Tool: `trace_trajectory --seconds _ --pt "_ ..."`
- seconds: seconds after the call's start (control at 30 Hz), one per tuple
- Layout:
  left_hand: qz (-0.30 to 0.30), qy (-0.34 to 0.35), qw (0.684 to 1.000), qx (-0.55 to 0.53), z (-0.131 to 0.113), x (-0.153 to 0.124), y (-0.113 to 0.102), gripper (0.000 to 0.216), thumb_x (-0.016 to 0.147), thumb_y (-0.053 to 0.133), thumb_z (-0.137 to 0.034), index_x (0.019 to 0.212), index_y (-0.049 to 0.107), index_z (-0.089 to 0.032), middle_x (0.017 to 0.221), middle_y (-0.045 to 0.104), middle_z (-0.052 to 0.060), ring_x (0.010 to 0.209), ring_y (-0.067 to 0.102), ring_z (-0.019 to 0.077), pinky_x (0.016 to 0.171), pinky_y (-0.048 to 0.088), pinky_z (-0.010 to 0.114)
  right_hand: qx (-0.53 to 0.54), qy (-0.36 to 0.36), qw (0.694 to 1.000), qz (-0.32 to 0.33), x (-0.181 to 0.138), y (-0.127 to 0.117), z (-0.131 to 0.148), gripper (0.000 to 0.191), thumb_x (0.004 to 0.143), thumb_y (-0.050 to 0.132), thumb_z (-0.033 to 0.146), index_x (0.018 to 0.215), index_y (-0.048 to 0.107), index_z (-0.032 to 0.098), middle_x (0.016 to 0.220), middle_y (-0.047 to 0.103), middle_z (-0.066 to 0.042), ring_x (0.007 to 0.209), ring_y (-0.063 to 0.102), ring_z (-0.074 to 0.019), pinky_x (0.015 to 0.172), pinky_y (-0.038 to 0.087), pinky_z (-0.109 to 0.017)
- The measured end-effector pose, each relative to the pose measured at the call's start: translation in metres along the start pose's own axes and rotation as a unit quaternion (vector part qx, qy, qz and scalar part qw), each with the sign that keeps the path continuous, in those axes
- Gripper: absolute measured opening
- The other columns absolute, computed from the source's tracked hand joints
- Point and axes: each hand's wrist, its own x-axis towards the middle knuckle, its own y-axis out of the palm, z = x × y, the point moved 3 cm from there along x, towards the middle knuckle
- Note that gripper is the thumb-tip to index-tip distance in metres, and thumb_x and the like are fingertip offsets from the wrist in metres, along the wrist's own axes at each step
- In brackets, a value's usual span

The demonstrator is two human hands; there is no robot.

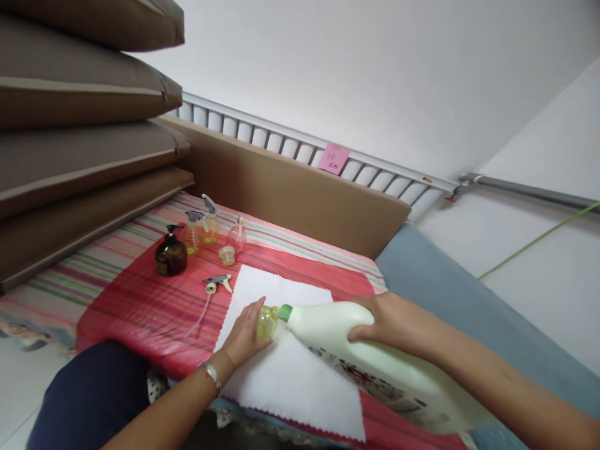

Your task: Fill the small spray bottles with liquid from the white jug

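One dark-clothed knee (94, 394) is nearest, at the left, and two bare forearms reach in past it. One silver bracelet (212, 379) circles the left wrist. The grip of the left hand (244, 334) is curled around one small bottle (267, 321), held over one white cloth (300, 400) with a scalloped edge; whether it rests on the cloth I cannot tell. The grip of the right hand (392, 320) is closed about the upper body of one large bottle (375, 374), thumb on the near side.

The small bottle is clear and rounded, tinted yellow-green. The large one is pale green, tilted well over, with dark and reddish print on its side. Its one green spout (284, 312) is right at the small bottle's mouth; contact is too fine to tell.

Under the white cloth lies one red sheet (131, 306), spread over one striped cloth (84, 275). Beyond, at the left, are one loose spray head (218, 285) with its tube, one dark brown pump bottle (170, 257), one pale cap (227, 255), two yellowish spray bottles (192, 237) and one round clear bottle (237, 236).

Farthest are one brown board (290, 194), one white radiator (244, 131) and one pink note (334, 158).
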Motion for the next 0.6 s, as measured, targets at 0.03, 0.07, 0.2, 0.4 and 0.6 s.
trace_trajectory --seconds 0.03,0.07,0.2,0.4,0.6 --pt "0.0 -0.001 1.0 0.0 0.0 0.0 0.0 0.095 0.059 0.075 -0.016 0.141 0.026 -0.02 0.134 0.049 0.016 0.125 0.044 0.031 0.102 0.039 0.05 0.004 -0.004 1.0 0.008 0.0 0.0 0.0 0.037 0.065 0.069 0.049 0.095 0.07 0.027 0.089 0.072 -0.004 0.078 0.065 -0.0261 0.062 0.044 -0.029" --pt "0.0 -0.002 1.0 0.0 -0.001 0.0 0.0 0.095 0.059 0.075 -0.016 0.141 0.026 -0.02 0.134 0.049 0.016 0.125 0.044 0.0311 0.102 0.039 0.05 0.008 -0.008 1.0 0.017 0.0 0.001 0.0 0.038 0.065 0.068 0.049 0.097 0.069 0.027 0.09 0.072 -0.005 0.079 0.065 -0.0268 0.063 0.044 -0.03" --pt "0.003 -0.008 1.0 -0.006 -0.002 0.0 -0.001 0.094 0.06 0.073 -0.016 0.141 0.026 -0.021 0.134 0.048 0.015 0.126 0.043 0.0311 0.103 0.038 0.051 0.022 -0.005 1.0 0.016 0.001 0.002 -0.002 0.038 0.066 0.068 0.048 0.096 0.069 0.026 0.09 0.072 -0.006 0.081 0.064 -0.028 0.064 0.044 -0.031" --pt "0.003 -0.018 1.0 -0.02 0.001 0.001 -0.002 0.094 0.06 0.073 -0.018 0.141 0.027 -0.021 0.133 0.049 0.015 0.125 0.044 0.0314 0.104 0.037 0.05 0.069 0.011 0.998 0.008 -0.001 0.009 -0.005 0.033 0.065 0.069 0.044 0.092 0.07 0.026 0.088 0.072 -0.006 0.08 0.064 -0.0279 0.065 0.044 -0.031" --pt "-0.001 -0.018 0.999 -0.033 0.001 0.002 -0.003 0.09 0.061 0.072 -0.017 0.14 0.029 -0.018 0.133 0.049 0.016 0.125 0.044 0.0303 0.106 0.035 0.05 0.129 0.024 0.991 0.008 -0.005 0.03 -0.015 0.033 0.067 0.069 0.045 0.093 0.07 0.026 0.089 0.073 -0.004 0.081 0.065 -0.0268 0.068 0.045 -0.031"
